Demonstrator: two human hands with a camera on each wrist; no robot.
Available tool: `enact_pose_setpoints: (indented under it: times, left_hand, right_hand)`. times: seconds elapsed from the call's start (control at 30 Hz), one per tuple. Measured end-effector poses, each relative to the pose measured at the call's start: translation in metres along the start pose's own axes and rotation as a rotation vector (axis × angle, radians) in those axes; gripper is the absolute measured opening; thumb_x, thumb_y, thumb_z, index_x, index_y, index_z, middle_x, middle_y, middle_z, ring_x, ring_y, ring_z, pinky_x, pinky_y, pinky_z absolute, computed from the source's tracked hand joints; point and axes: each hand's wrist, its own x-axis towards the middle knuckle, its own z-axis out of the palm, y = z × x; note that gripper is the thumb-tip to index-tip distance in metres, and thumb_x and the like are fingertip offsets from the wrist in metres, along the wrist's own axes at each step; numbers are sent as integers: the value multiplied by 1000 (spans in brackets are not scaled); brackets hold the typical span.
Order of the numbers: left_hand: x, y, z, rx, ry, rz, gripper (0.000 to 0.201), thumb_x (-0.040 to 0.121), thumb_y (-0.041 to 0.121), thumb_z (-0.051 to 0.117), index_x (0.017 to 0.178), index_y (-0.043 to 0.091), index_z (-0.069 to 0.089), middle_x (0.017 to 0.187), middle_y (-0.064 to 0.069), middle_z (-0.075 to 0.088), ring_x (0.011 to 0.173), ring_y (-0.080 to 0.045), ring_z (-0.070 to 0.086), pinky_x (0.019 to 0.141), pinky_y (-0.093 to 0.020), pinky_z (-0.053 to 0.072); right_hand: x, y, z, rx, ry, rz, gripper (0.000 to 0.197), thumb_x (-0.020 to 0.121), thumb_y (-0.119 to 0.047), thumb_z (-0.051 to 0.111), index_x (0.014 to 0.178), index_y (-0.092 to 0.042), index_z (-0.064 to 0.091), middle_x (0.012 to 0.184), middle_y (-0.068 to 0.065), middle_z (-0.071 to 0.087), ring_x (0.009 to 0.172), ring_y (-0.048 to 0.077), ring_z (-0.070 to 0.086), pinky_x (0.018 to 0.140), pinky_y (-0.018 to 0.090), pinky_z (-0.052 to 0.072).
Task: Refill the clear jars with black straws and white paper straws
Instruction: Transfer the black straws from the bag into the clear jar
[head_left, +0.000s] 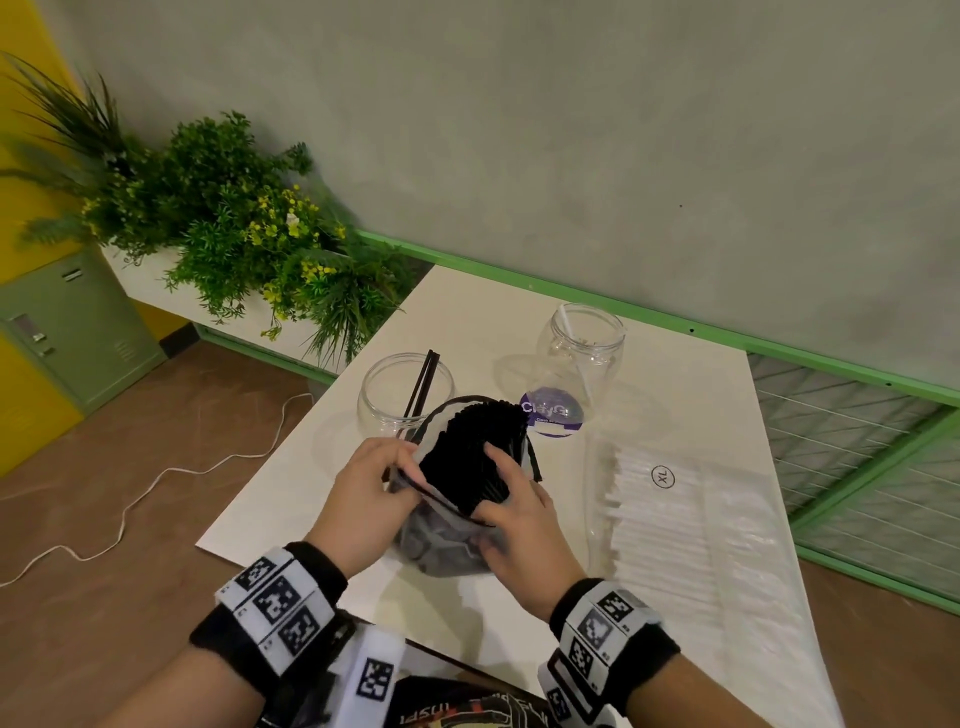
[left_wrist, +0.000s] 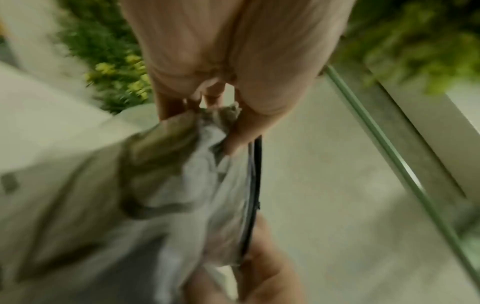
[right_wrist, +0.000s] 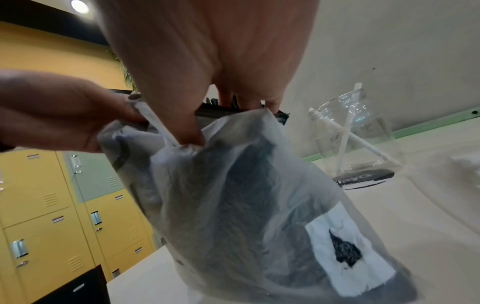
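Note:
A frosted plastic bag full of black straws stands at the middle of the white table. My left hand pinches the bag's rim on the left side. My right hand grips the bunch of black straws at the bag's mouth, with the thumb outside against the bag. Behind the bag, the left clear jar holds two black straws. The right clear jar holds a white straw or two. White paper straws lie in a clear pack to the right.
A purple round label shows at the right jar's base. A planter with green plants stands beyond the table's left corner. Lockers line the left side, and a white cable runs over the floor. A green rail borders the far edge.

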Motion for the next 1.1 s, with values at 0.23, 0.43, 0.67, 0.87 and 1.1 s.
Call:
enact_pose_setpoints:
  times: [0.23, 0.43, 0.67, 0.87, 1.1]
  left_hand:
    - [6, 1, 11, -311, 8, -185, 24, 64, 30, 75, 61, 24, 52, 113, 1, 63, 102, -17, 61, 89, -33, 44]
    - [8, -1, 9, -440, -16, -309, 45, 60, 8, 56, 103, 21, 58, 113, -6, 59, 108, -27, 56, 88, -41, 45]
    - [9, 4, 10, -351, -62, -280, 58, 79, -15, 41, 113, 30, 55, 122, -1, 53, 121, -21, 49, 103, -46, 40]
    - [11, 6, 7, -331, -107, -237, 60, 84, -19, 37, 114, 29, 56, 122, 2, 56, 113, -13, 56, 80, -27, 47]
    - [13, 10, -4, -565, -39, -324, 50, 82, -25, 33, 98, 12, 62, 102, -3, 68, 83, -21, 63, 65, -31, 49]
  right_hand:
    - [-5, -4, 2, 128, -17, -14, 32, 86, -53, 52, 87, -28, 71, 160, -10, 9, 143, 2, 15, 115, 41, 13]
    - [2, -7, -4, 458, 115, 231, 32, 86, -48, 51, 112, -28, 51, 135, -15, 48, 127, 1, 43, 108, 40, 37]
    - [17, -10, -3, 283, 90, 276, 88, 69, -36, 79, 136, -39, 22, 128, -15, 41, 118, 3, 43, 102, 34, 34]
    - [33, -9, -11, 82, -22, 308, 53, 73, -34, 71, 120, -28, 49, 110, -9, 56, 109, 15, 49, 93, 33, 33]
    - [35, 17, -34, 497, 154, 217, 26, 67, -37, 79, 85, -34, 62, 88, -7, 62, 86, 9, 58, 78, 21, 45]
